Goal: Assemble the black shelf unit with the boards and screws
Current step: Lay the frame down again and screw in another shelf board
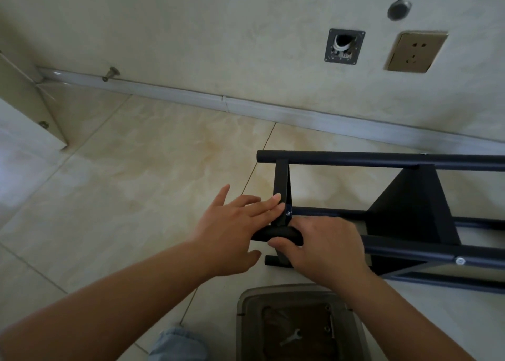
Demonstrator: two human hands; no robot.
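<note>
Black metal shelf frame (404, 210) lying on the tiled floor (136, 169), left hand (232, 229) spread flat against its end board, right hand (325, 246) curled round a black tube.

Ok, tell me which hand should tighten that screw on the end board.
Right, probably. The right hand already grips the frame beside the screw, while the left hand lies flat, steadying the end board.

shelf unit (410, 210) cut off at right, tray (352, 322) contents blurry
</note>
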